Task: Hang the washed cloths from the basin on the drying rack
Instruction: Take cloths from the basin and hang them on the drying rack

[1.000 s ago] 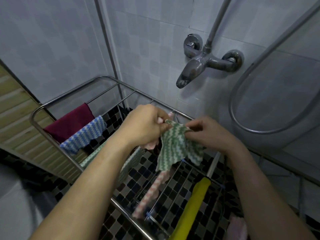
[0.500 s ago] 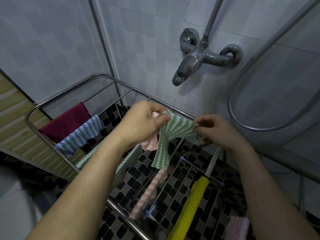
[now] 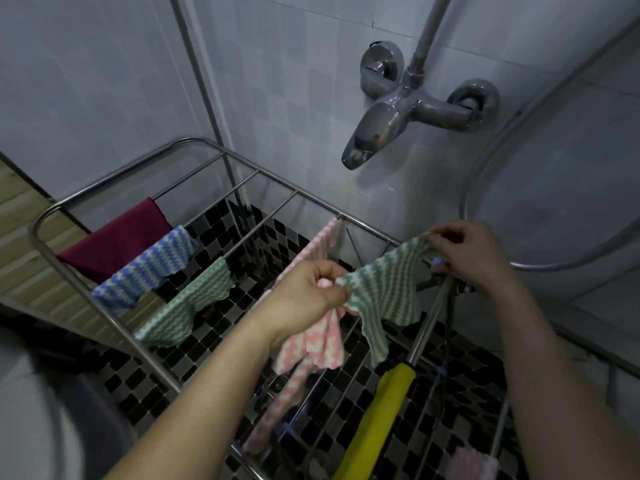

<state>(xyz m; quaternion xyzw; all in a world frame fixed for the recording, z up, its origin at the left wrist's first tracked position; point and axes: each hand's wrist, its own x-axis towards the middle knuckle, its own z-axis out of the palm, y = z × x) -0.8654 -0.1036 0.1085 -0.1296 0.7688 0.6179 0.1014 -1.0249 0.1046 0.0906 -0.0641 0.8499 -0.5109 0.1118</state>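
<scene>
a maroon cloth (image 3: 114, 242), a blue cloth (image 3: 145, 270) and a hung green cloth (image 3: 183, 308) already drape the drying rack (image 3: 297, 192) left of the fingers, while left hand (image 3: 304, 299) and right hand (image 3: 467, 259) pinch a second green cloth (image 3: 384, 292) taut between them, not yet hung.

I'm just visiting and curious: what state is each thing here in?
Held green cloth: stretched between both hands, not yet hung.
Left hand: grips its corner plus a pink cloth.
Right hand: pinches the far corner.
Maroon cloth: draped on the drying rack.
Blue cloth: draped beside it.
Hung green cloth: draped next along.
Yellow cloth: draped lower down.
Tap: not running.
</scene>
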